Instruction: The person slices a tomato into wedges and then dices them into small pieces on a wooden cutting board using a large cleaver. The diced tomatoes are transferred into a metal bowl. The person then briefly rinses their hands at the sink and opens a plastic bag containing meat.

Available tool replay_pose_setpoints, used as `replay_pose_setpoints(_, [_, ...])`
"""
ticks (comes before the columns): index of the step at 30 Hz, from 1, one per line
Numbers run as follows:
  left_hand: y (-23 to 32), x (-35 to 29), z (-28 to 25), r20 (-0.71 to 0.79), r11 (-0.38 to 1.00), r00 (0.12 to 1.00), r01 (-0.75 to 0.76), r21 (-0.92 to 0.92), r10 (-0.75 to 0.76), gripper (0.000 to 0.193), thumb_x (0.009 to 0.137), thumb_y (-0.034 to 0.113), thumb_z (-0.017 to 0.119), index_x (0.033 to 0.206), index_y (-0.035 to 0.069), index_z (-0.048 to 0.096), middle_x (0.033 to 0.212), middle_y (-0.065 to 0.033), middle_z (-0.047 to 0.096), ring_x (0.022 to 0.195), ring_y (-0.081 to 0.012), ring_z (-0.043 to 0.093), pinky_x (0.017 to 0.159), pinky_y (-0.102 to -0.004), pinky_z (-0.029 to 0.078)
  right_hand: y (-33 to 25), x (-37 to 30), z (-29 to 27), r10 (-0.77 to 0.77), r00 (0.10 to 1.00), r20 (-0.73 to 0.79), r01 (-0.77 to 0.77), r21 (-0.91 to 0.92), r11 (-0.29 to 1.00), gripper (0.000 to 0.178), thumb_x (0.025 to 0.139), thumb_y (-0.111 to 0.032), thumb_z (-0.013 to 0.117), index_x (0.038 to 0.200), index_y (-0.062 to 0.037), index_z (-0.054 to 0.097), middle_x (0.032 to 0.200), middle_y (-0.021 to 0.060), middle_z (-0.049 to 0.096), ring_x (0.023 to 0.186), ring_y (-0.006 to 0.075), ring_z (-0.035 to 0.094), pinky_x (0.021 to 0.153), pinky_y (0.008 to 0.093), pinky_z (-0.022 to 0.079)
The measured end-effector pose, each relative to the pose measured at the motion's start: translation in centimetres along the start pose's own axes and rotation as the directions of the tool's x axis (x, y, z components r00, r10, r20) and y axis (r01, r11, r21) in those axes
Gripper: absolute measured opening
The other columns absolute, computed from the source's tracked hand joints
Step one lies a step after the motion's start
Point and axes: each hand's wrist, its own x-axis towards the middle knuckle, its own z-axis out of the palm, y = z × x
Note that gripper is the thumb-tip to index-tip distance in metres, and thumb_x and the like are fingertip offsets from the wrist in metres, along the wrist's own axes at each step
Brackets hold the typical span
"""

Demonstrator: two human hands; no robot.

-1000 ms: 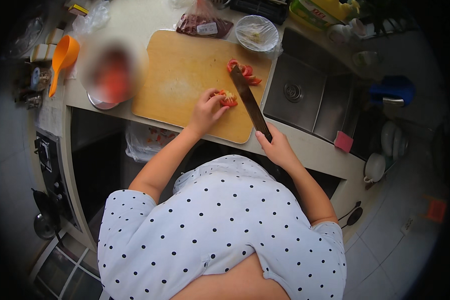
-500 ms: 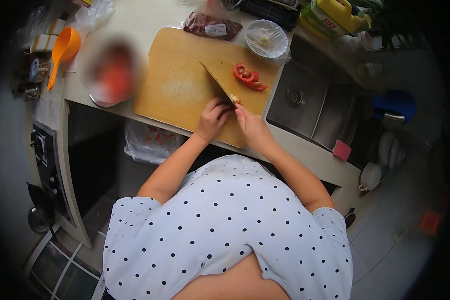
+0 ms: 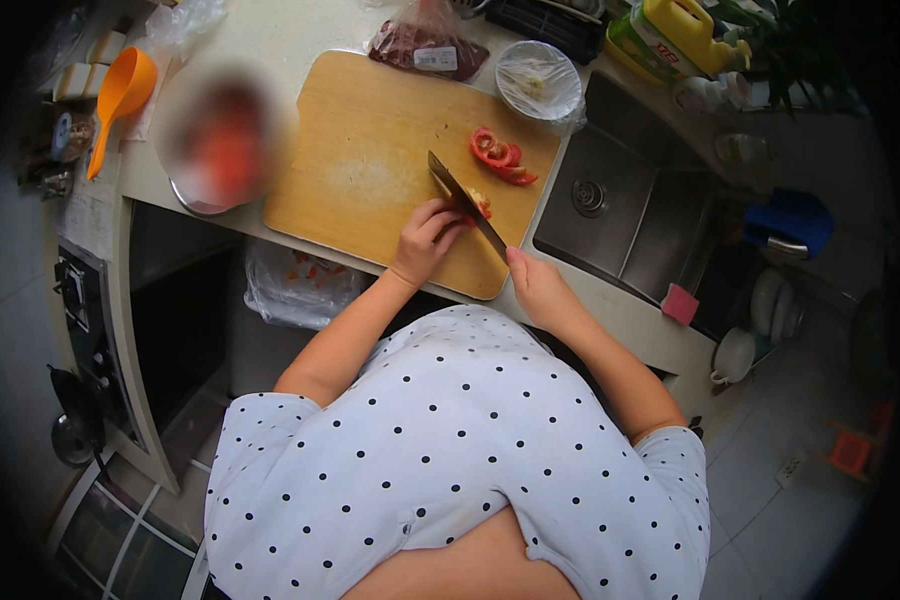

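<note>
Closed around the handle of a kitchen knife (image 3: 473,212) is my right hand (image 3: 542,290), near the front right of the wooden cutting board (image 3: 355,145). The blade slants up and to the left, its tip over the board. My left hand (image 3: 426,243) has its fingers curled together beside the blade, pressed on a piece of red bell pepper (image 3: 483,204). The blade and fingers hide much of that piece; its pale core and seeds show past the blade. Farther back on the board lie cut pieces of red pepper (image 3: 502,157).
A steel sink (image 3: 595,165) adjoins the board on the right, with a pink sponge (image 3: 680,304) at its edge. Behind are a film-covered bowl (image 3: 538,80) and bagged dark red food (image 3: 430,48). An orange ladle (image 3: 122,85) lies left; a lined bin (image 3: 300,295) stands below the counter.
My right hand has drawn back toward me and to the right with the knife, whose tip has come closer and rightward. My left hand stays nearly in place.
</note>
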Motion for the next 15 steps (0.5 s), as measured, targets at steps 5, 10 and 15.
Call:
replay_pose_setpoints(5, [0.0, -0.2, 0.0, 0.034, 1.0, 0.999, 0.011, -0.02, -0.01, 0.019, 0.071, 0.003, 0.071, 0.089, 0.002, 0.064, 0.095, -0.0123, 0.059, 0.085, -0.0283, 0.06, 0.072, -0.0344, 0.051, -1.2, 5.3, 2.8, -0.224, 0.948, -0.225, 0.242, 0.054, 0.969, 0.04, 0.098, -0.033, 0.036, 0.092, 0.0011, 0.057, 0.075, 0.0281, 0.057, 0.073, 0.0468, 0.054, 0.062, 0.047, 0.044])
replay_pose_setpoints(10, [0.4, -0.4, -0.2, -0.021, 0.999, 1.0, 0.014, -0.032, -0.015, 0.018, 0.071, 0.002, 0.071, 0.088, 0.002, 0.064, 0.094, -0.0125, 0.059, 0.083, -0.0285, 0.059, 0.071, -0.0351, 0.051, -2.8, 4.3, 0.4, -0.032, 0.993, -0.113, 0.049, 0.152, 0.987, 0.041, 0.099, -0.032, 0.035, 0.088, 0.0021, 0.054, 0.068, 0.0256, 0.055, 0.065, 0.0434, 0.053, 0.059, 0.0441, 0.043])
replay_pose_setpoints(15, [-0.1, -0.6, -0.2, -0.007, 0.999, 1.0, -0.011, -0.05, 0.011, 0.017, 0.071, 0.0, 0.07, 0.087, 0.001, 0.064, 0.093, -0.0125, 0.059, 0.083, -0.0286, 0.06, 0.071, -0.0349, 0.05, -2.3, -0.6, -1.4, 0.086, 0.995, 0.053, -0.09, 0.07, 0.994, 0.044, 0.099, -0.034, 0.034, 0.085, 0.0037, 0.052, 0.067, 0.0261, 0.052, 0.064, 0.0416, 0.052, 0.062, 0.0432, 0.042])
